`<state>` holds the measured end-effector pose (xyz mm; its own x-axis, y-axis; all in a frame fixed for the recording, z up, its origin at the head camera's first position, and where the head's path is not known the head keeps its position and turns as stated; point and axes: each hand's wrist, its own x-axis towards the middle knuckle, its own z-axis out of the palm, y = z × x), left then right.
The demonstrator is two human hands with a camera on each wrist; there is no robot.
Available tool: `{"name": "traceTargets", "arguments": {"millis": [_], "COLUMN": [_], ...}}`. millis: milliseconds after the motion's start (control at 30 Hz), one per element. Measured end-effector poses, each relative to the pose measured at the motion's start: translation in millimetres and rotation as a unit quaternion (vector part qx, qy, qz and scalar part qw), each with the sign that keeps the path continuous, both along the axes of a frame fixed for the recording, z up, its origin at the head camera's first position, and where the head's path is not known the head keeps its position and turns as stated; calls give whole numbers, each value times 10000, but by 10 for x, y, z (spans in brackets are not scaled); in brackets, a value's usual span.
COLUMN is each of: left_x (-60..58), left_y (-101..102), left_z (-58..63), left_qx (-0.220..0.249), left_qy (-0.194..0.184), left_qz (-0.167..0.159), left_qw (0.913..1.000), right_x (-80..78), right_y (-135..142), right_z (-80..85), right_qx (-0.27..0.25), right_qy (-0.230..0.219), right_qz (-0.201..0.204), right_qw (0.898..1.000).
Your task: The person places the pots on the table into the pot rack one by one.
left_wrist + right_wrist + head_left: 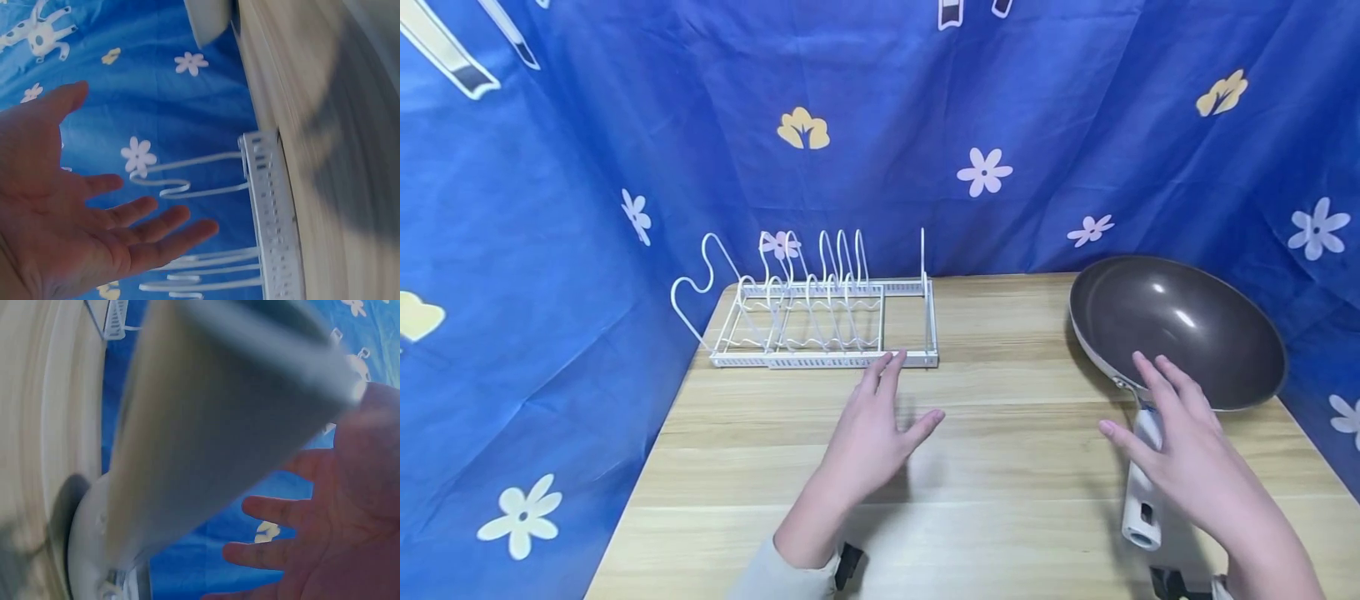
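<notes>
At table's [992,492] far right corner: wok [1172,325], right hand [1191,454] above handle [1138,500]. Far left corner: white wire rack [850,361], left hand [868,437] near. Both grips wide.

Through the head camera I see a pale tabletop [985,475] with wood grain running from its left edge towards its right. At its back-left corner I can make out a white metal wire rack [823,360], its long front rail roughly parallel to the back edge and its row of looped dividers standing upright. Well apart from it, at the back-right corner, I have a round, deep, dark-lined pan [1172,321], open side up, its off-white handle [1138,496] pointing towards the near edge.
</notes>
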<state>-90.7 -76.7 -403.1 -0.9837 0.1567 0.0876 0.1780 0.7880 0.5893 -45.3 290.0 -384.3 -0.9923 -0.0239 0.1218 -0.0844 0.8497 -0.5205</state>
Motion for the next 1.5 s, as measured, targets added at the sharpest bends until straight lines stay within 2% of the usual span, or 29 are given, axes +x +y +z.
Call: {"name": "traceTargets", "arguments": {"millis": [200, 333, 567, 700, 933, 1100, 1333, 1400, 1500], "left_x": [-29, -9, 27, 30, 127, 191, 226, 238, 253], "left_y": [203, 362, 583, 701, 994, 1218, 1480, 1543, 1630], "left_z": [-20, -51, -106, -137, -173, -211, -280, -298, -312], "left_qx": [480, 594, 543, 510, 353, 522, 820, 944, 1182], "left_qy": [-272, -584, -554, -712, -925, -1247, -1757, -1947, -2327], "left_qz": [-414, -749, -1172, -1371, -1960, -2346, -2536, -2531, -2481], "left_qw": [9976, 9937, 9901, 9867, 9756, 9627, 9477, 9429, 9329], "right_x": [-18, -22, -69, -86, -108, -110, -117, -124, -143], "right_y": [173, 282, 360, 384, 419, 426, 458, 467, 466], "right_z": [-110, -197, -329, -393, -522, -635, -772, -804, -846], "right_qx": [-70, -145, -850, -1068, -1424, -2077, -2681, -3059, -3795], "right_qy": [-222, -233, -246, -271, -534, -613, -606, -614, -635], "right_qz": [-446, -641, -710, -853, -1199, -1466, -1750, -1810, -1901], "right_qw": [9987, 9976, 9935, 9902, 9811, 9652, 9454, 9327, 9032]}}
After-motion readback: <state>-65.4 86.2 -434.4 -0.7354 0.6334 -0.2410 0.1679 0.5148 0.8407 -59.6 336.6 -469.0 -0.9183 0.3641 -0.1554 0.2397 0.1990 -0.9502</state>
